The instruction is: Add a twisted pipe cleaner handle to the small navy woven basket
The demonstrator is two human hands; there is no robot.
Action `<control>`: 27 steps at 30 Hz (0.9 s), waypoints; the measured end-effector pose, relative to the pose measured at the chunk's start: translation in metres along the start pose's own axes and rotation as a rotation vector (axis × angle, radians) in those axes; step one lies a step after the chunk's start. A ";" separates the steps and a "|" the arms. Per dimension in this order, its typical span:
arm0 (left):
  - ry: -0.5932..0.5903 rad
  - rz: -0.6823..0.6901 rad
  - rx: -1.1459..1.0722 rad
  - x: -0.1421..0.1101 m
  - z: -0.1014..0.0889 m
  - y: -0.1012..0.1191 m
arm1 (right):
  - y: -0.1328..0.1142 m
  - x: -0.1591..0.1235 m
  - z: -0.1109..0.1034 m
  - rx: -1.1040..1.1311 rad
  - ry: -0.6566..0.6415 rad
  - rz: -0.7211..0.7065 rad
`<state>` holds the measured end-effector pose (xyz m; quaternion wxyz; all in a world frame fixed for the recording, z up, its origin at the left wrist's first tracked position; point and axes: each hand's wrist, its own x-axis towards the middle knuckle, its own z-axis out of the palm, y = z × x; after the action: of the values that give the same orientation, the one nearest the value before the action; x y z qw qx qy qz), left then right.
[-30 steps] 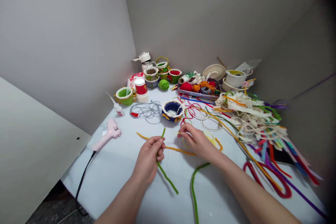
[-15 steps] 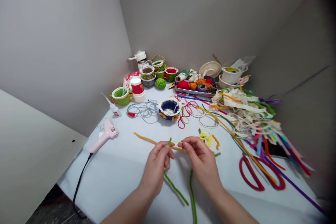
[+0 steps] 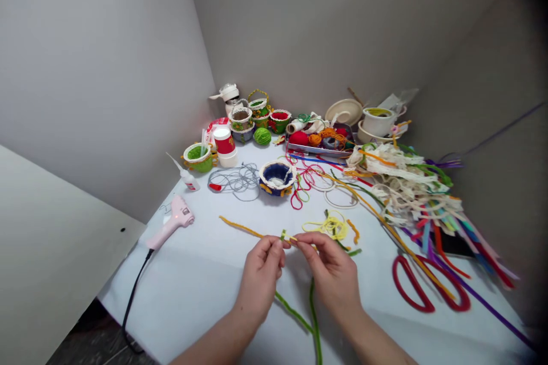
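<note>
My left hand (image 3: pixel 261 274) pinches the top end of a green pipe cleaner (image 3: pixel 295 311), whose tip pokes up just above my fingers. My right hand (image 3: pixel 331 271) is closed in a pinch right beside it, its fingertips meeting the left ones; it holds a thin yellow strand, and a second green pipe cleaner (image 3: pixel 314 325) runs down beneath it. An orange pipe cleaner (image 3: pixel 240 226) lies on the white table (image 3: pixel 201 274) just behind my fingers. A tangle of yellow yarn (image 3: pixel 331 225) lies close behind my right hand.
A pink glue gun (image 3: pixel 173 221) with a black cord lies at the left. A blue yarn-wrapped bowl (image 3: pixel 277 177), grey cord (image 3: pixel 235 179), a glue bottle (image 3: pixel 186 175), small decorated baskets (image 3: pixel 242 120) and a tray of yarn (image 3: pixel 325 142) stand behind. Ribbons and pipe cleaners (image 3: pixel 411 188) pile at the right.
My right hand has come back from the yellow yarn toward me and met the left hand at the green pipe cleaner's tip. Both hands have moved nearer to me.
</note>
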<state>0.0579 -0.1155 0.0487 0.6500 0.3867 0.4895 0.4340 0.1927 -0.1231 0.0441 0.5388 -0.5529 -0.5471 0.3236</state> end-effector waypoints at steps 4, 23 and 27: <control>0.002 0.024 0.045 -0.002 0.000 0.003 | -0.003 0.000 0.000 -0.086 0.017 -0.122; 0.032 0.063 0.206 -0.003 0.002 0.003 | -0.001 -0.012 0.008 -0.065 -0.008 -0.123; -0.003 0.039 0.169 -0.004 0.001 0.001 | 0.005 -0.016 0.010 -0.050 0.036 -0.011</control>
<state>0.0583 -0.1192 0.0517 0.6072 0.4501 0.5160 0.4031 0.1813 -0.1354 0.0330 0.5363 -0.5687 -0.5484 0.2970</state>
